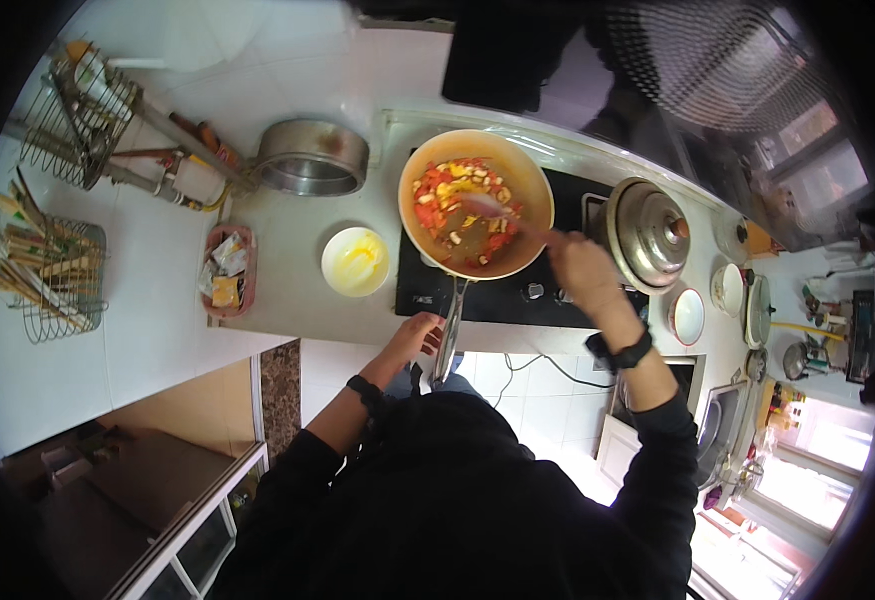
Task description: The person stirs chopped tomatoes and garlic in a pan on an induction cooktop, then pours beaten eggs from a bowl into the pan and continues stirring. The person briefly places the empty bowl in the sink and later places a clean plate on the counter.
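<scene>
My right hand [584,274] grips the handle of a spatula [486,204], whose blurred blade is in the food. Around it is a frying pan [531,244] with an orange-brown inside, standing on the black gas hob [569,300]. Red chopped pieces like tomato, pale pieces like sliced mushroom and some yellow egg [452,187] lie in the pan. My left hand [416,336] is at the left side of the pan's metal handle [449,334], fingertips against or just beside it. Whether those fingers close around the handle is hidden.
Left of the pan stands a white bowl [355,274] with yellow egg residue. A round metal pot or ring [310,161] and a pink basket of packets [250,274] are farther left. A lidded metal pot [647,236] sits close to my right wrist, with bowls [686,316] beyond.
</scene>
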{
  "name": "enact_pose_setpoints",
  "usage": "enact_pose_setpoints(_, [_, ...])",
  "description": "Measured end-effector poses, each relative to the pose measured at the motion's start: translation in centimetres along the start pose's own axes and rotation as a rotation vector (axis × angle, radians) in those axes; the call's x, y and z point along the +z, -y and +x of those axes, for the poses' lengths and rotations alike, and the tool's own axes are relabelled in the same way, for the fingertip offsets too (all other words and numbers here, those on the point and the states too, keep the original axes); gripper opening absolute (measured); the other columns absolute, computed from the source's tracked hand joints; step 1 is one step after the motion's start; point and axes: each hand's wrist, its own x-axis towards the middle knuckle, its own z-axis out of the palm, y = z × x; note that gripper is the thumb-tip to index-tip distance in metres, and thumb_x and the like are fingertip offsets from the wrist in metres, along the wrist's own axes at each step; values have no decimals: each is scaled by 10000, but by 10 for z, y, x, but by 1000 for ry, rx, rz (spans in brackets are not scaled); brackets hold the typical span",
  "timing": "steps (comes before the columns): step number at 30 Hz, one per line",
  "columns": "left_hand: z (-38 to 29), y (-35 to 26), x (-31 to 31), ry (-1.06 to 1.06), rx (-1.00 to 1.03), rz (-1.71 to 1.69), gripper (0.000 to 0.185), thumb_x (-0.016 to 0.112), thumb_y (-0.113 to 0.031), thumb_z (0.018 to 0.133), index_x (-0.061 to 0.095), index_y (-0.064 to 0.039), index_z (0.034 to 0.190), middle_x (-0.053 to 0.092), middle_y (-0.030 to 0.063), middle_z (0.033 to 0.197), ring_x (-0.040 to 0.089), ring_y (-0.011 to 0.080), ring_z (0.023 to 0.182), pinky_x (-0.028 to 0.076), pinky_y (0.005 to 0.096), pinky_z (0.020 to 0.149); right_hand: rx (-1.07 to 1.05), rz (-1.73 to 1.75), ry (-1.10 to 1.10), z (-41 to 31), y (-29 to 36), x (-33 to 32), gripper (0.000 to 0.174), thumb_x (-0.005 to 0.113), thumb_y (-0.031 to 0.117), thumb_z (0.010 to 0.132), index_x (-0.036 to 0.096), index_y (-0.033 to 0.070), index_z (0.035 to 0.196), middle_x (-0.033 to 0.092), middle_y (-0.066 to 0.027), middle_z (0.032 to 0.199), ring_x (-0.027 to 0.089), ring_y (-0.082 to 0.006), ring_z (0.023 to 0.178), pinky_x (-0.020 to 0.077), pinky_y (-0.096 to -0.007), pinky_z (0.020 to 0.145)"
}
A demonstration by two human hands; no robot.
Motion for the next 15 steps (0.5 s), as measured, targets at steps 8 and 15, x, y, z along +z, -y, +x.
enact_pose_setpoints(8, [15, 45, -107, -671, 26, -388, 391, 545, -419, 998, 548, -95, 1218, 626, 63, 992, 667, 211, 838, 555, 374, 673, 104, -136, 154, 47, -90, -14, 243, 607, 235, 943, 747, 39, 917, 702, -238, 843, 698, -418, 848, 562, -494, 765])
enact_pose_setpoints(15, [49, 32, -143, -715, 86, -361, 432, 465, -396, 1037, 483, -66, 1314, 616, 104, 1071, 664, 230, 859, 576, 408, 664, 325, 367, 100, 39, -71, 1, 273, 639, 264, 924, 760, 35, 1010, 707, -254, 936, 693, -425, 890, 538, -480, 801])
